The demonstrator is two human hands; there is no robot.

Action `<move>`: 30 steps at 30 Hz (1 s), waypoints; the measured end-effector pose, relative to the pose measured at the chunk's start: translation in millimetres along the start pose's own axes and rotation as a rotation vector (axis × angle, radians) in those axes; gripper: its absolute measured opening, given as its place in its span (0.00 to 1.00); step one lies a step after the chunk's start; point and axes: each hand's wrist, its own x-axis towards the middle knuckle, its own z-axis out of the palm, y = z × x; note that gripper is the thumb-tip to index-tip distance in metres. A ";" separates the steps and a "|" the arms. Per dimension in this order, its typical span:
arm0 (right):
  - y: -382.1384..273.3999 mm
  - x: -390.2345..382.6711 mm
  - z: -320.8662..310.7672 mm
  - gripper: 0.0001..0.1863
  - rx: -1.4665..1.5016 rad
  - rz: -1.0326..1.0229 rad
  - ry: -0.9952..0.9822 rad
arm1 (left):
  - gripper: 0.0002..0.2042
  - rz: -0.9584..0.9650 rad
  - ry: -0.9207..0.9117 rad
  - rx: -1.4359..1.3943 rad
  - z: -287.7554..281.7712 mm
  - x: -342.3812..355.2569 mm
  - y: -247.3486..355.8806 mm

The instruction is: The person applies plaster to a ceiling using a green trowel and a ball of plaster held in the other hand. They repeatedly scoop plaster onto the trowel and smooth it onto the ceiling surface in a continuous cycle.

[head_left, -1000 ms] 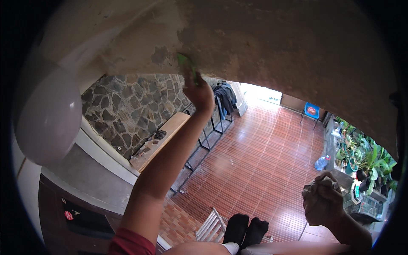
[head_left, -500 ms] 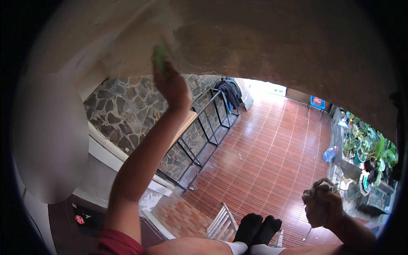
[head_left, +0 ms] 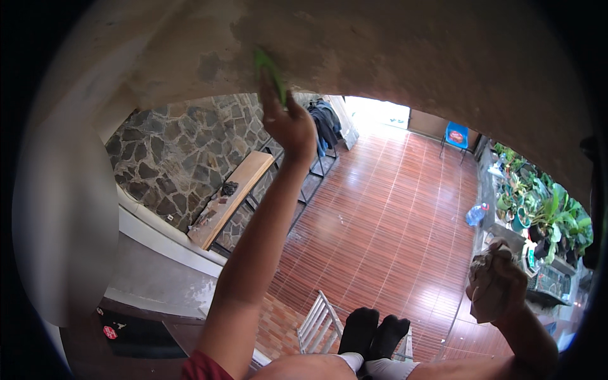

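Note:
My left hand [head_left: 290, 126] grips a flat green scraper [head_left: 271, 71] against the patchy, discoloured overhead surface [head_left: 209, 63] at the top. My right hand [head_left: 503, 294], low at the right, is closed on a crumpled greyish lump [head_left: 489, 269]; I cannot make out whether it is cloth or paste. A large pale, blurred object [head_left: 66, 221] fills the far left. My black-socked feet [head_left: 373, 335] show at the bottom, over the red tiles.
A white ladder [head_left: 316, 323] stands by my feet. Below lie a tiled floor [head_left: 380, 209], a wooden bench [head_left: 231, 199] along a stone wall [head_left: 164, 152], a metal rack with draped clothes [head_left: 324, 120], a blue chair [head_left: 456, 139], potted plants [head_left: 548, 209] and a blue water container [head_left: 476, 215].
My left hand with the scraper swept left half a second ago and is now back to the right and higher. My right hand has shifted slightly right, and the view has shifted too.

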 end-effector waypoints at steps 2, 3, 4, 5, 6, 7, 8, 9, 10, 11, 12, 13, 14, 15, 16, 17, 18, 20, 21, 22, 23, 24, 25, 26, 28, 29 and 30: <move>-8.4 -2.0 -2.2 0.16 -0.061 0.003 0.052 | 0.20 0.210 -0.006 0.030 4.2 -9.4 17.1; -11.5 -3.5 -2.6 0.16 -0.003 0.020 0.050 | 0.21 0.158 -0.053 -0.002 3.6 -15.2 27.0; -15.2 -5.4 -2.8 0.16 0.053 0.038 0.048 | 0.20 0.191 -0.075 -0.052 1.4 -16.7 33.7; -17.0 -6.4 -3.1 0.16 0.106 0.057 0.043 | 0.19 0.236 -0.090 -0.091 -2.6 -17.2 39.2; -18.6 -9.5 -2.7 0.16 0.041 0.063 0.048 | 0.18 0.096 -0.077 -0.177 -11.2 -20.8 44.9; -18.3 -11.3 -2.9 0.16 0.048 0.060 0.060 | 0.18 -0.028 -0.059 -0.263 -21.6 -25.6 50.3; -16.4 -12.5 -2.8 0.16 0.055 0.055 0.073 | 0.18 -0.167 -0.040 -0.355 -30.0 -29.1 53.4; -14.7 -14.6 -3.1 0.16 0.065 0.050 0.089 | 0.20 -0.194 0.099 -0.199 -39.1 -30.5 52.3; -13.3 -13.8 -4.3 0.16 -0.046 0.001 0.074 | 0.23 -0.342 0.225 -0.133 -46.5 -35.3 52.3; -11.5 -12.2 -5.9 0.15 -0.158 -0.050 0.062 | 0.26 -0.419 0.317 -0.127 -53.0 -35.3 45.8; -11.1 -13.4 -6.7 0.15 -0.271 -0.100 0.050 | 0.28 -0.532 0.353 -0.157 -60.9 -33.7 34.8; -11.9 -14.9 -7.7 0.15 -0.185 -0.056 0.063 | 0.28 -0.776 0.384 -0.104 -66.0 -30.5 21.0; -12.5 -16.1 -8.2 0.14 -0.115 -0.028 0.062 | 0.26 -0.860 0.433 -0.174 -67.9 -28.5 7.0; -14.0 -17.1 -8.5 0.13 -0.054 0.004 0.070 | 0.25 -0.952 0.484 -0.250 -66.6 -29.0 -5.8; -14.3 -18.0 -7.9 0.13 -0.010 0.035 0.079 | 0.24 -0.959 0.532 -0.305 -62.0 -30.9 -17.8; -15.4 -18.6 -7.0 0.12 0.034 0.063 0.087 | 0.23 -1.003 0.585 -0.361 -56.4 -31.9 -29.6; -16.6 -18.5 -5.5 0.11 0.074 0.090 0.095 | 0.22 -1.045 0.638 -0.418 -50.6 -30.4 -41.4; -18.9 -17.1 -1.3 0.10 0.162 0.149 0.116 | 0.20 -1.053 0.634 -0.428 -40.8 -23.3 -61.5; -17.6 -15.2 1.0 0.10 0.196 0.178 0.130 | 0.19 -1.098 0.629 -0.419 -36.7 -19.7 -67.8; -21.3 -14.9 3.6 0.10 0.253 0.209 0.144 | 0.19 -1.125 0.629 -0.456 -30.5 -16.6 -71.2; -21.6 -13.8 5.6 0.09 0.299 0.238 0.154 | 0.19 -1.095 0.602 -0.475 -24.9 -12.5 -72.8; -24.1 -14.2 7.8 0.09 0.341 0.266 0.166 | 0.19 -1.084 0.578 -0.490 -19.7 -7.7 -72.1; -23.6 -13.1 8.6 0.09 0.367 0.287 0.176 | 0.20 -1.096 0.550 -0.497 -15.6 -4.5 -68.6; -26.2 -13.9 9.3 0.09 0.395 0.305 0.187 | 0.20 -1.048 0.550 -0.560 -11.5 -0.9 -63.6; -27.0 -14.4 7.7 0.11 0.422 0.324 0.232 | 0.21 -1.078 0.579 -0.671 -6.1 2.2 -48.3; -26.7 -14.6 5.9 0.13 0.435 0.329 0.265 | 0.21 -1.079 0.575 -0.712 -5.3 1.6 -39.2; -26.0 -14.9 3.4 0.14 0.448 0.335 0.298 | 0.22 -1.113 0.552 -0.590 -3.6 -1.9 -28.5</move>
